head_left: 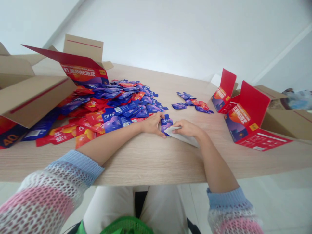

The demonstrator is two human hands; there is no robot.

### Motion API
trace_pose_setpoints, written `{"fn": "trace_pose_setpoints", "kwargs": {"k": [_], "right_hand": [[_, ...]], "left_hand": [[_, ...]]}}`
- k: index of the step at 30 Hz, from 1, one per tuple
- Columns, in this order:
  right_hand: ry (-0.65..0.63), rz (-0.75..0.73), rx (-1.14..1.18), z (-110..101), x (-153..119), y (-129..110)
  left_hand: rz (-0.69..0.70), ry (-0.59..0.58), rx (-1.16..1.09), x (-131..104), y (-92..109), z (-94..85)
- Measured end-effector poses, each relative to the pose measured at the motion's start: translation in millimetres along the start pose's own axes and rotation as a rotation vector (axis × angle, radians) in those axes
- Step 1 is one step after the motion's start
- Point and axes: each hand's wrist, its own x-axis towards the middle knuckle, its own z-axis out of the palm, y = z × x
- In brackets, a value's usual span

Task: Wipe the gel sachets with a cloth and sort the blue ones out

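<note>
- Here, the left hand (pixel 153 124) has its grip spread, framing a blue packet (pixel 166 123) flat on the near middle of the surface (pixel 143 156).
- The right hand (pixel 186 128) pinches a white sheet (pixel 183 136) at the packet's near right.
- Mixed packets (pixel 117 104) heap at left.

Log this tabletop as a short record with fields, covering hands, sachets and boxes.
Left hand: thumb and fingers spread around the left side of a blue sachet
Right hand: gripping a white sheet, cloth or paper unclear
Large pile: red and blue sachets, left
Small group: loose sachets, right of centre
Boxes: open red cartons on both sides
Surface: wood-grain table
</note>
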Motion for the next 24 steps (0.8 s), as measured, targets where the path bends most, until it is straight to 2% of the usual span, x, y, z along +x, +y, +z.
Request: {"fn": "trace_pose_setpoints", "kwargs": {"k": [4, 7, 10, 13, 16, 20, 22, 24], "right_hand": [[0.312, 0.234, -0.152, 0.4, 2.9, 13.9], [0.487, 0.324, -0.245, 0.9, 3.9, 22.9], [0.573, 0.318, -0.264, -0.2, 4.6, 29.1], [0.641, 0.222, -0.213, -1.6, 4.3, 23.8], [0.566, 0.073, -0.18, 2.7, 2.1, 1.6], [0.206, -0.143, -0.187, 20.2, 1.9, -31.8], [0.131, -0.138, -0.186, 27.9, 5.3, -36.9], [0.194, -0.044, -0.207, 30.6, 9.7, -31.5]], "left_hand": [[-0.049, -0.151, -0.054, 4.1, -2.3, -8.7], [-0.08, -0.196, -0.048, 3.9, 0.2, -14.6], [-0.09, -0.232, -0.03, 2.4, 3.3, -19.2], [-0.082, -0.283, -0.023, 0.5, 3.0, -22.2], [-0.069, -0.273, -0.039, -1.2, -0.2, -22.8], [-0.001, -0.294, -0.042, -1.2, -1.4, -24.8], [0.017, -0.34, -0.037, 0.5, 0.0, -27.5], [0.007, -0.378, -0.031, 3.0, 1.4, -30.1]]}}
